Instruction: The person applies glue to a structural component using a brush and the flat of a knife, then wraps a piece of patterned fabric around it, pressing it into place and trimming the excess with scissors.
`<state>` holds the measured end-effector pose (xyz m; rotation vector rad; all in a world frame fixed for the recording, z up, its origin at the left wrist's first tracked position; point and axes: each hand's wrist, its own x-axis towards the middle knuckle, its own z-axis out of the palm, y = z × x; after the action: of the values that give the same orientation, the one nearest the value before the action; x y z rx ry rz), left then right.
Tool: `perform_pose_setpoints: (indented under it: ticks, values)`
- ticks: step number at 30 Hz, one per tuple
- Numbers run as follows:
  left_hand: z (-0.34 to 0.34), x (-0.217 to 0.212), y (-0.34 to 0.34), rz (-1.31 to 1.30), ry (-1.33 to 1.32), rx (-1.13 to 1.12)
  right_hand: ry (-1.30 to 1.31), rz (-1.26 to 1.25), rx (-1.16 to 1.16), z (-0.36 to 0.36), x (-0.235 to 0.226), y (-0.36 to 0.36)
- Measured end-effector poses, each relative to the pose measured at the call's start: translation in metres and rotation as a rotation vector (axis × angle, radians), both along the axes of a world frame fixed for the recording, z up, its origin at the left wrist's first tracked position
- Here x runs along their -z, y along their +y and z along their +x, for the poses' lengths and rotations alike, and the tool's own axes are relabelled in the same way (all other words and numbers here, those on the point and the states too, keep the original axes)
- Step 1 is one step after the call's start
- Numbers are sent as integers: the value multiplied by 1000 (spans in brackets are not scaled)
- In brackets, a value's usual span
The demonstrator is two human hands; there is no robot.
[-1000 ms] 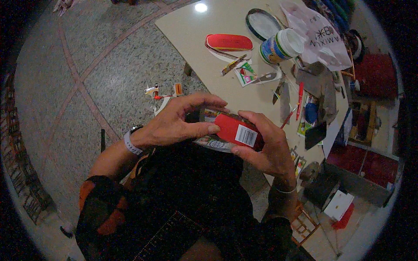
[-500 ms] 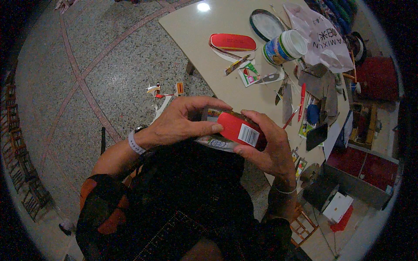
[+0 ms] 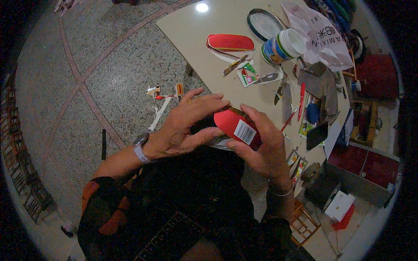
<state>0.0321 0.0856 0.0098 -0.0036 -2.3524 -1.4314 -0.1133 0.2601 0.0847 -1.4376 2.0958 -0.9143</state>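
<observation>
Between my hands is a red round-ended piece [image 3: 227, 123] with a white barcode label, tilted above my lap. My right hand [image 3: 265, 143] is closed round its right end, thumb below and fingers along the upper edge. Its left end is pinched by my left hand [image 3: 187, 124], the thumb at the lower edge and fingertips at the upper edge. A pale strip shows under the left thumb; what it belongs to is hidden. On the table [image 3: 191, 39] lies a similar red round-ended piece [image 3: 230, 42] over white layers, near a yellow cutter knife [image 3: 235, 65].
A white tub [image 3: 283, 47] stands beside a dark-rimmed round lid [image 3: 264, 25] and a pale plastic bag [image 3: 320, 37]. Grey scraps [image 3: 320, 82], a red pen [image 3: 301, 101] and a dark flat object [image 3: 317, 137] lie along the right side. Paper offcuts [image 3: 161, 112] are on the speckled floor.
My left thumb has slid from the face of the red piece to its lower-left edge, and the left fingers have spread. The clear, printed material behind the piece is now mostly covered.
</observation>
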Motion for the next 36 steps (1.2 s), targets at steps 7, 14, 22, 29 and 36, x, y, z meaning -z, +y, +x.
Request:
perform_pose_setpoints:
  ticks: [7, 14, 22, 29, 36]
  values:
    - [0, -2, 2, 105, 13, -23, 82, 28, -77, 2, 1, 0]
    - [1, 0, 0, 222, -89, 71, -9, -49, -80, 2, -4, -2]
    - [1, 3, 0, 320, -72, 117, 88, -98, -160, 1, -1, -3]
    - [1, 0, 0, 391, -76, 118, -27, -109, -114, 2, -2, -2]
    - [3, -9, -4, 701, -135, 165, -300, 0, -30, -5, -18, 4]
